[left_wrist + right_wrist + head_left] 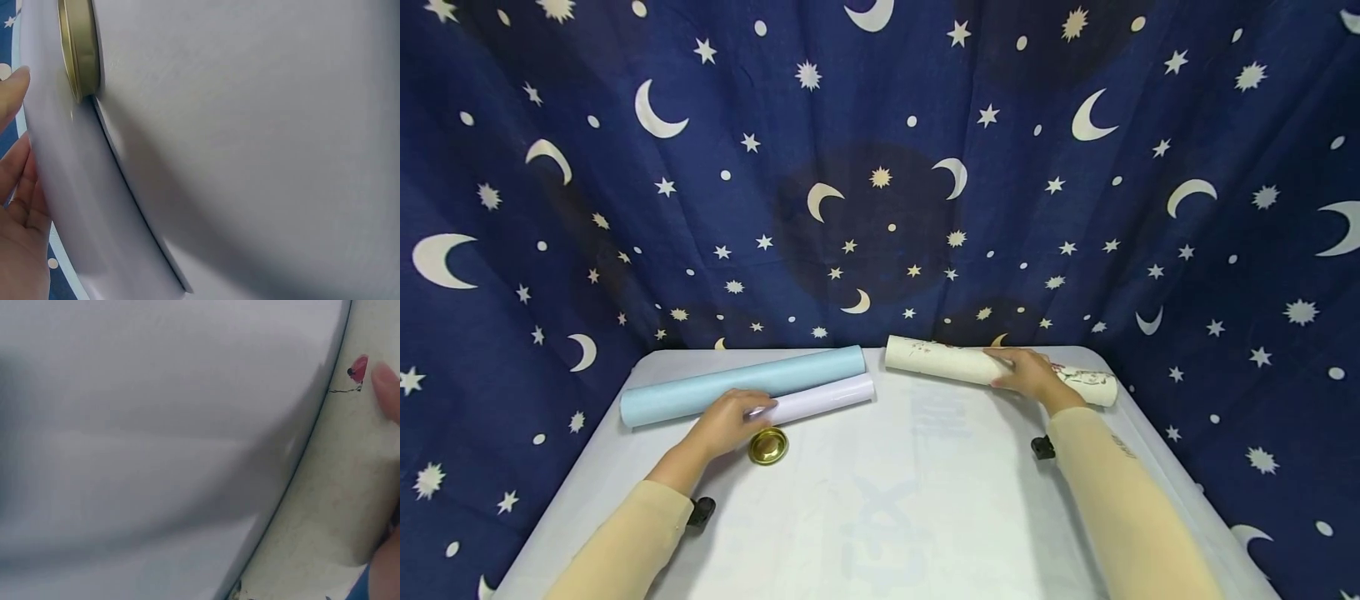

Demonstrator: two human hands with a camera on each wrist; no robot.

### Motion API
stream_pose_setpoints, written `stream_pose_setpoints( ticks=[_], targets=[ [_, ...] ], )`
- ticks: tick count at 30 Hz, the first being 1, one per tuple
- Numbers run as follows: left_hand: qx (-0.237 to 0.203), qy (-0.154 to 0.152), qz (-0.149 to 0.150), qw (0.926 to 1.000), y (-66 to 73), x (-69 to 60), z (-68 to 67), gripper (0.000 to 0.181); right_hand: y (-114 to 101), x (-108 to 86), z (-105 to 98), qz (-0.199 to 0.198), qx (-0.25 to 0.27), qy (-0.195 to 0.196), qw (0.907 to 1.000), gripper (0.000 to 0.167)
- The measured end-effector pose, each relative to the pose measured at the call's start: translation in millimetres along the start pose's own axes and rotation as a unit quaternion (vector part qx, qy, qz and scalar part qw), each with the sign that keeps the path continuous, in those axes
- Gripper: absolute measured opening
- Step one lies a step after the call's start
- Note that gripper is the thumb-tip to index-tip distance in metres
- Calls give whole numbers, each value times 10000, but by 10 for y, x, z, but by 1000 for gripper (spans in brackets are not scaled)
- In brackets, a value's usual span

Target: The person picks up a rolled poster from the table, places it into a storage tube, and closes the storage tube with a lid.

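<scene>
My left hand [727, 423] grips the left end of a glossy lavender roll [826, 398]; some of its fingers [19, 181] show along the roll's edge in the left wrist view. A small round gold lid [768, 447] lies right by that hand, close against the lavender roll. On the right, my right hand [1028, 375] reaches over the middle of a cream roll [942, 360] printed with dark branches and red blossoms, holding it from above. One fingertip [389, 392] presses beside a red blossom in the right wrist view. The undersides of both rolls are hidden.
A thicker light-blue roll [808, 372] lies behind the lavender one. All rest on a white-covered table [880, 517]. A dark blue curtain [880, 233] with moons and stars stands behind and at both sides. Black camera mounts [702, 512] sit at the wrists.
</scene>
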State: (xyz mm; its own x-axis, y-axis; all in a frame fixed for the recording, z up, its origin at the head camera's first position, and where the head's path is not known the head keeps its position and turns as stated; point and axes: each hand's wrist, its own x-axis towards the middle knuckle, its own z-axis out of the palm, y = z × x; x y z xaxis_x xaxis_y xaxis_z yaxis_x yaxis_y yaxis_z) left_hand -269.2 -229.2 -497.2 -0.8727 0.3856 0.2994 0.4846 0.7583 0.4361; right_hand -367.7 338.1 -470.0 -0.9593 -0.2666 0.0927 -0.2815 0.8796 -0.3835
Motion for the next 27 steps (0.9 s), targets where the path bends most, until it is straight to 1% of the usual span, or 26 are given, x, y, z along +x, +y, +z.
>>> stream_pose_setpoints(
  ticks=[2, 8, 10, 16, 23, 27],
  targets=[
    [-1, 6, -18, 10000, 0, 0, 15, 34, 9, -21, -23, -8, 58, -58, 10000, 69],
    [37, 36, -90, 9999, 4, -7, 28, 33, -20, -78, -48, 202, 233, -189, 9993, 70],
    [59, 52, -115, 9999, 5, -8, 28, 33, -33, -91, -53, 211, 258, -215, 9992, 70],
    [-8, 34, -134, 9999, 12, 1, 26, 29, -67, -123, -80, 24, 270, -246, 9993, 69],
    [-93, -27, -171, 9998, -4, 11, 31, 30, -91, -180, -126, -195, 245, -258, 9992, 70],
    [-115, -51, -123, 9998, -31, 11, 38, 31, -88, -244, -169, -193, 300, -185, 9992, 72]
  ],
)
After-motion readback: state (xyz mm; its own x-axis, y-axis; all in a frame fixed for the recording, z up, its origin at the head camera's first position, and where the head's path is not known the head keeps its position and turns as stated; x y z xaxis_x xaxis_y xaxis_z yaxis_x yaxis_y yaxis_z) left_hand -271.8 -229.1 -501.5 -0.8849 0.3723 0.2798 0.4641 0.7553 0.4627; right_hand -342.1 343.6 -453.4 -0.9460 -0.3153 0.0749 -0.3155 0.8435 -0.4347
